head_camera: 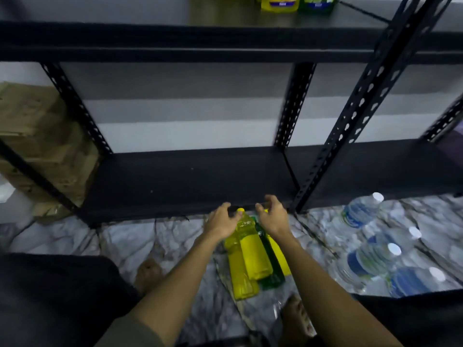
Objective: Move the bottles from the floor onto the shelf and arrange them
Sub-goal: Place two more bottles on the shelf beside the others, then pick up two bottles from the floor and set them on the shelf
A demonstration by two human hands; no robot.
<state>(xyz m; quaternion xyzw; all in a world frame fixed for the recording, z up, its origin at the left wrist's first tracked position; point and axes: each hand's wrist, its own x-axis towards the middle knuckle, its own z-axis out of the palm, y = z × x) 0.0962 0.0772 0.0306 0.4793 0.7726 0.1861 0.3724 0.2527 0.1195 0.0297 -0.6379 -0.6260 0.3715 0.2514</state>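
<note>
1. Left hand (221, 221): fingers loosely spread, palm down, over the tops of the yellow bottles (253, 249). Holds nothing; contact with the caps can't be confirmed.
2. Right hand (271, 216): fingers half-curled and apart, nothing between them. Hovers over the right side of the same cluster.
3. Yellow bottles stand packed together on the marble-pattern floor (150, 241), just in front of the bottom shelf (188, 181). One yellow cap shows between the two hands.
4. A green bottle (269, 266) is wedged in the cluster, touching the yellow ones.
5. Water bottles (370, 256) with white caps and blue labels stand on the floor to the right, apart from the yellow group.
6. Upper shelf (175, 41): yellow and green containers (298, 3) at the frame's top edge.
7. Cardboard boxes (42, 136) stacked to the left, behind the rack's frame.
8. Person's bare feet on the floor near the cluster; frame is motion-blurred.
</note>
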